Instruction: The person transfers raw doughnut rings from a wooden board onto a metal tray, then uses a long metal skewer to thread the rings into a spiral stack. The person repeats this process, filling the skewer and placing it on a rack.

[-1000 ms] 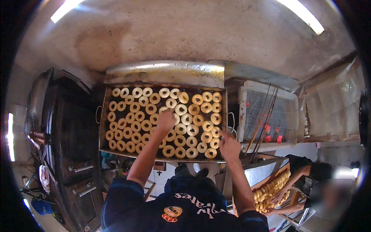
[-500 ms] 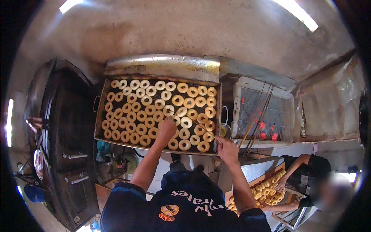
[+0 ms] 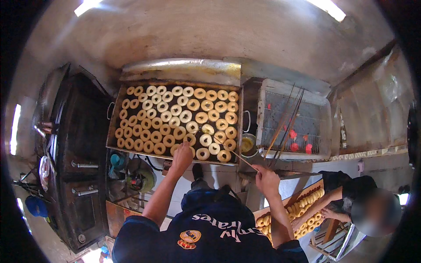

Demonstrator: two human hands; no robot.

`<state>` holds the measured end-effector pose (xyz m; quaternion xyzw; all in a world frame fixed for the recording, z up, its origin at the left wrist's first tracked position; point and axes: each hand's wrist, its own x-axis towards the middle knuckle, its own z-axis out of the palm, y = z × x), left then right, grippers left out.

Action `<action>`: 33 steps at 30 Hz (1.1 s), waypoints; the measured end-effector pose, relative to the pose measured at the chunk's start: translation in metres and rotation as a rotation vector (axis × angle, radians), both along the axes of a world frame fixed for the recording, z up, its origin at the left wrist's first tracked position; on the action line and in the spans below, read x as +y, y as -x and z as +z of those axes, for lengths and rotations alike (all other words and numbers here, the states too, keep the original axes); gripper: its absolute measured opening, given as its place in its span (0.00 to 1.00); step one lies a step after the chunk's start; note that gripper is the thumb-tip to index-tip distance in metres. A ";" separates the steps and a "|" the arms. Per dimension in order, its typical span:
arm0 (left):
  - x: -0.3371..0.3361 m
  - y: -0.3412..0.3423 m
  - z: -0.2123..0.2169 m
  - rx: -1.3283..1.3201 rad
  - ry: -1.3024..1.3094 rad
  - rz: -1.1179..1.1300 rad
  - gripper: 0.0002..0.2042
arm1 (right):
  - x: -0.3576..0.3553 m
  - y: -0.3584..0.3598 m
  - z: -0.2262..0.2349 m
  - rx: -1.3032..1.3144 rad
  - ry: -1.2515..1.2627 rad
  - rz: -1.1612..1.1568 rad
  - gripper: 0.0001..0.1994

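Observation:
A wide rectangular metal frying pan [image 3: 173,160] holds dark oil and rows of ring doughnuts [image 3: 162,106], some pale, others golden. At the pan's near edge my left hand [image 3: 182,158] is closed, its fingertips over the front doughnuts; what it grips, if anything, I cannot make out. Off the pan's near right corner, my right hand [image 3: 267,180] is closed round the end of a thin wooden stick [image 3: 244,159]. The stick slants over the rim, its tip among the doughnuts at the right. One pale doughnut [image 3: 208,129] near the tip looks tilted.
Right of the pan stands a shallow tray with a wire rack [image 3: 322,127], red pieces and long sticks [image 3: 287,122] across it. A small oil-filled pot [image 3: 248,143] sits between. At lower right a co-worker's hands [image 3: 328,213] work over a board of doughnuts. A dark cabinet [image 3: 85,162] stands left.
My left hand has drawn back toward the pan's near edge. My right hand has moved right and nearer with the stick. The co-worker's hands have come closer together.

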<state>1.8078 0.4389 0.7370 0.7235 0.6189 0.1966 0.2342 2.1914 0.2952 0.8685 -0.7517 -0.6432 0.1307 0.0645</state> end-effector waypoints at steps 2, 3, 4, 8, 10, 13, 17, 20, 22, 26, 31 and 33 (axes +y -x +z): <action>-0.017 -0.003 0.006 -0.036 0.005 0.042 0.12 | -0.008 -0.007 -0.007 -0.023 0.032 0.018 0.19; -0.022 -0.008 0.006 -0.056 -0.029 0.063 0.12 | -0.007 -0.008 -0.011 -0.030 0.039 0.033 0.20; -0.023 -0.014 0.004 -0.074 -0.071 0.098 0.12 | -0.006 -0.007 -0.014 -0.078 0.089 0.014 0.20; -0.022 -0.038 -0.011 0.054 0.070 0.005 0.11 | 0.001 -0.002 -0.018 -0.044 0.072 0.081 0.20; -0.027 -0.041 -0.016 0.051 0.005 -0.004 0.11 | -0.001 -0.004 -0.012 0.011 -0.037 0.135 0.20; -0.045 -0.045 -0.016 0.072 0.001 0.024 0.11 | -0.014 -0.024 0.002 -0.071 0.036 0.040 0.20; -0.045 -0.064 -0.011 -0.015 0.112 -0.024 0.11 | -0.020 -0.042 0.009 -0.138 0.076 0.146 0.21; -0.047 -0.068 -0.002 -0.035 0.090 -0.076 0.12 | -0.024 -0.049 0.017 -0.031 0.058 0.168 0.20; -0.055 -0.058 0.008 -0.001 0.089 -0.014 0.10 | -0.024 -0.048 0.022 -0.052 0.070 0.101 0.20; -0.052 -0.036 0.024 0.070 -0.053 0.066 0.09 | -0.004 -0.034 0.015 0.030 0.010 0.002 0.20; 0.049 -0.055 0.014 -0.019 -0.006 0.101 0.10 | 0.044 0.000 -0.028 -0.035 0.017 0.075 0.19; 0.051 -0.050 0.005 0.011 0.037 0.064 0.11 | 0.046 0.003 -0.036 -0.025 -0.091 0.122 0.20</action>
